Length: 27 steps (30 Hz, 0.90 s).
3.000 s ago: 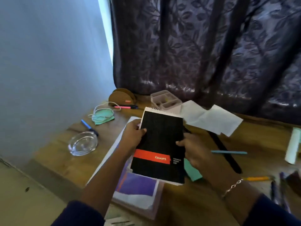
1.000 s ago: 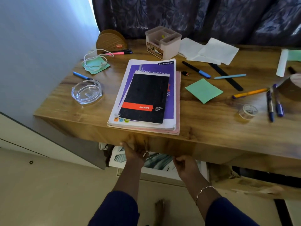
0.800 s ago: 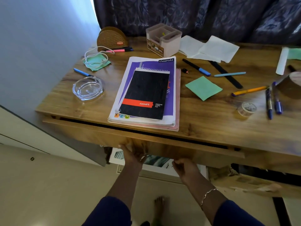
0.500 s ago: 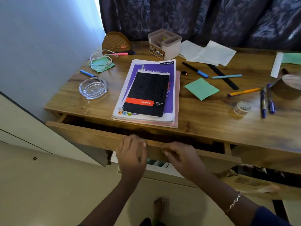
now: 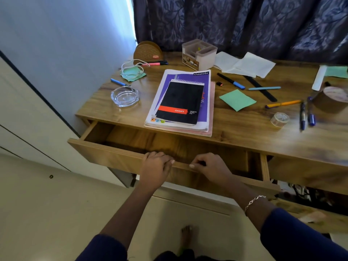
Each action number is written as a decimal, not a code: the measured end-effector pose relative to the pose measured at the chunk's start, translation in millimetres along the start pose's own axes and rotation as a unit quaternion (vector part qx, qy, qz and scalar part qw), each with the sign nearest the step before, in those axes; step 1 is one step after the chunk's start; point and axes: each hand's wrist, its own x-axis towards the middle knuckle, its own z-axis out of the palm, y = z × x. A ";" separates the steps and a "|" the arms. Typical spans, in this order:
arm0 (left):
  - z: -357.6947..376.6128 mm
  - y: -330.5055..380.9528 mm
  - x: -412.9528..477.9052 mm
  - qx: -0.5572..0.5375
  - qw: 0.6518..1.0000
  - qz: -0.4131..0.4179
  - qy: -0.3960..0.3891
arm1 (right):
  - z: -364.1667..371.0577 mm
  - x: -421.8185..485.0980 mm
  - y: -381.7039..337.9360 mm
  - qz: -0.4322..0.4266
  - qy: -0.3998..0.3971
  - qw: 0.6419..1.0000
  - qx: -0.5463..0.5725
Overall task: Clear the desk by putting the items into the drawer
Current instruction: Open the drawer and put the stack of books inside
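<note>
Drawer (image 5: 113,157) stands open under the front edge of the bench (image 5: 244,132), its front panel the nearest part to the person. Both hands grip the top edge of that panel near its middle: the left hand (image 5: 156,166) and the right hand (image 5: 209,166) sit side by side, a short gap between them, fingers curled over the edge into the drawer. The drawer's wooden bottom shows just beyond the knuckles and spreads wide to either side of the 2 hands. A pale floor (image 5: 56,213) lies below the wrists, a blue-grey wall (image 5: 66,44) rises far to the left of the left hand, and a dark leaf-patterned curtain (image 5: 244,21) hangs behind the bench.

Straight beyond the hands, close to the bench's front edge, lies a stack: a black spiral pad (image 5: 178,102) on top of a purple notebook (image 5: 205,81). Further beyond it stands a beige organiser (image 5: 199,53), with white papers (image 5: 246,65) beyond the right hand. A glass ashtray (image 5: 124,96) sits beyond and left of the left hand. Beyond and right of the right hand are a green sticky note (image 5: 237,99), a clear tape roll (image 5: 279,119), an orange pen (image 5: 283,104) and 2 blue markers (image 5: 310,113).
</note>
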 end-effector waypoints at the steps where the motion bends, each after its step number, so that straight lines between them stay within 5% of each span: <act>1: -3.5 0.9 -5.9 -0.008 1.000 -0.004 0.001 | 2.7 -4.1 -2.0 0.004 -0.002 1.000 0.008; 14: -61.0 -3.7 -54.6 -0.157 0.948 -0.133 -0.242 | 31.5 -43.4 -19.2 0.018 -0.183 0.982 0.041; 27: -80.1 -12.5 -79.2 -0.162 0.879 -0.120 -0.431 | 56.9 -50.9 -29.7 0.017 -0.386 0.917 0.100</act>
